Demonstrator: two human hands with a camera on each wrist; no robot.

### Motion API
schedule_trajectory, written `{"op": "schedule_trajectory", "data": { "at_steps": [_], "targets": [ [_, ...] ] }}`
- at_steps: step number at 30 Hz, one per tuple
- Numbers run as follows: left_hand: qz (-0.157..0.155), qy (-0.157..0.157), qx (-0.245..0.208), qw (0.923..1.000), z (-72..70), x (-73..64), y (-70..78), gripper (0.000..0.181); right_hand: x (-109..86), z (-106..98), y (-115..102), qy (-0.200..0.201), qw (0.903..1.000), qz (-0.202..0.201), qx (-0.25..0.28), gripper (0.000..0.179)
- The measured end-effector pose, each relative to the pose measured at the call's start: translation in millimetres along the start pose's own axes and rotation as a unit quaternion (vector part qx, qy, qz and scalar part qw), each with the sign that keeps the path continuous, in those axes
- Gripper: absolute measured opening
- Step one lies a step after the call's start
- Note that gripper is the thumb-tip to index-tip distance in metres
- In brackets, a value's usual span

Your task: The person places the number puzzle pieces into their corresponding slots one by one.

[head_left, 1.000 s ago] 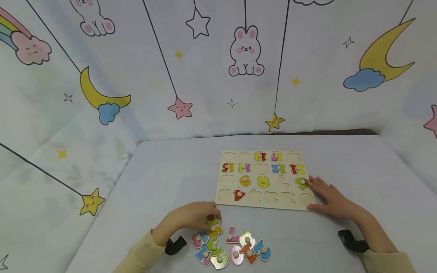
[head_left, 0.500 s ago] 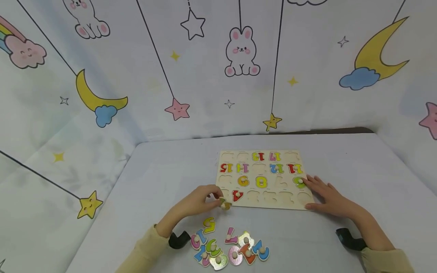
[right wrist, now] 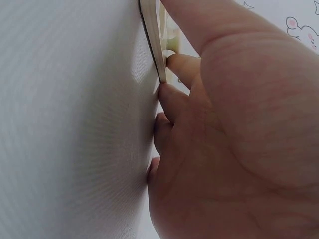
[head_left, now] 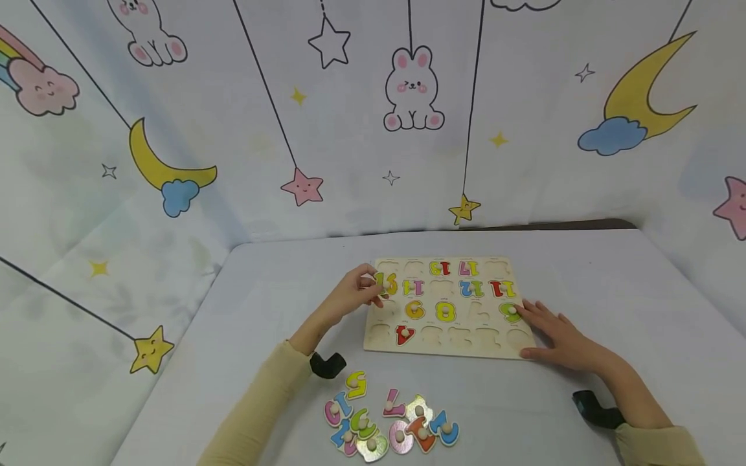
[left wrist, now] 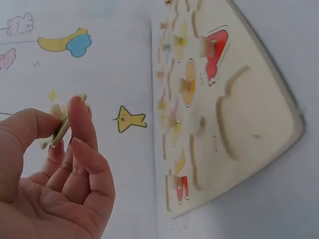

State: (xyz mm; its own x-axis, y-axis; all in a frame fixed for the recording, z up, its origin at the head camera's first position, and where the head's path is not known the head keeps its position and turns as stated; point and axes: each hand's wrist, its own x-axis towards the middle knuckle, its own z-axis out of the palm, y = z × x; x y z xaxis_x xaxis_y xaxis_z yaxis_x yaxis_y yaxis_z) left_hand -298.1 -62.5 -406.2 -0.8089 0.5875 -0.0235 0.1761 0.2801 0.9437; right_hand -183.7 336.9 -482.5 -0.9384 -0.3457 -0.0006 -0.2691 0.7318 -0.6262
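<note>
My left hand (head_left: pixel 350 292) pinches a number 16 puzzle piece (head_left: pixel 389 283) with a green 1 and an orange 6, above the left side of the wooden number board (head_left: pixel 428 346). In the left wrist view that piece (left wrist: pixel 64 128) is seen edge-on between thumb and fingers, raised off the board. The held piece covers the spot where a 15 sits. With fingers spread, my right hand (head_left: pixel 562 333) rests at the board's right edge, index fingertip by a green number piece (head_left: pixel 509 313) and thumb at the near corner. The right wrist view shows the fingers (right wrist: pixel 174 102) against the board's edge.
Several loose number pieces with round knobs, among them a yellow 5 (head_left: pixel 356 384) and a blue 2 (head_left: pixel 447 430), lie in a pile on the white table (head_left: pixel 280 278) nearer the person. A cartoon-printed white cloth (head_left: pixel 361 149) stands behind and at the left.
My left hand has lifted the 16 piece out of the pile and carried it forward to the board's left side, uncovering the yellow 5. The right hand stays at the board's edge.
</note>
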Motion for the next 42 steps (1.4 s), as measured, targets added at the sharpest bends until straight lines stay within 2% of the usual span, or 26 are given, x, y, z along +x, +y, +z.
{"op": "schedule_trajectory", "data": {
  "at_steps": [5, 7, 12, 15, 19, 22, 24, 31, 36, 42],
  "targets": [
    [0.031, -0.009, 0.049, 0.9983, 10.6, 43.1, -2.0, 0.014, -0.8, -2.1, 2.9, 0.004, 1.0000, -0.001, 0.000, 0.083],
    [0.038, -0.018, 0.070, 0.9966, 18.0, 58.2, 3.1, 0.016, -1.3, -2.8, 3.2, 0.003, 1.0000, -0.002, 0.004, 0.082],
    [0.039, -0.040, 0.095, 0.9939, 43.8, 95.0, 14.9, 0.018, -1.9, -4.6, 2.8, 0.002, 1.0000, -0.003, 0.005, 0.082],
    [0.033, -0.049, 0.113, 0.9918, 61.4, 118.8, 16.2, 0.019, -1.3, -4.9, 2.7, 0.007, 0.9999, -0.010, 0.004, 0.081],
    [0.033, -0.044, 0.167, 0.9843, 82.1, 147.7, 13.4, 0.017, 0.1, -1.9, 1.9, 0.007, 0.9999, -0.012, 0.009, 0.080],
    [0.040, -0.030, 0.204, 0.9778, 95.1, 163.6, 11.3, 0.015, 1.5, 3.4, 0.6, 0.001, 0.9999, -0.003, 0.015, 0.081],
    [0.039, -0.019, 0.216, 0.9754, 103.6, 170.7, 11.9, 0.014, 2.3, 7.6, -0.6, -0.004, 0.9999, 0.002, 0.016, 0.082],
    [0.066, -0.001, 0.287, 0.9557, 131.3, 188.7, 8.5, 0.015, 3.4, 15.1, -5.0, -0.001, 0.9999, -0.003, 0.015, 0.082],
    [0.078, 0.006, 0.296, 0.9521, 145.5, 195.1, 9.7, 0.016, 1.5, 10.2, -7.2, 0.007, 0.9999, -0.001, 0.010, 0.081],
    [0.107, -0.004, 0.307, 0.9458, 155.8, 203.2, 13.4, 0.016, -1.9, 4.0, -7.0, 0.007, 1.0000, 0.005, 0.004, 0.080]
  ]
}}
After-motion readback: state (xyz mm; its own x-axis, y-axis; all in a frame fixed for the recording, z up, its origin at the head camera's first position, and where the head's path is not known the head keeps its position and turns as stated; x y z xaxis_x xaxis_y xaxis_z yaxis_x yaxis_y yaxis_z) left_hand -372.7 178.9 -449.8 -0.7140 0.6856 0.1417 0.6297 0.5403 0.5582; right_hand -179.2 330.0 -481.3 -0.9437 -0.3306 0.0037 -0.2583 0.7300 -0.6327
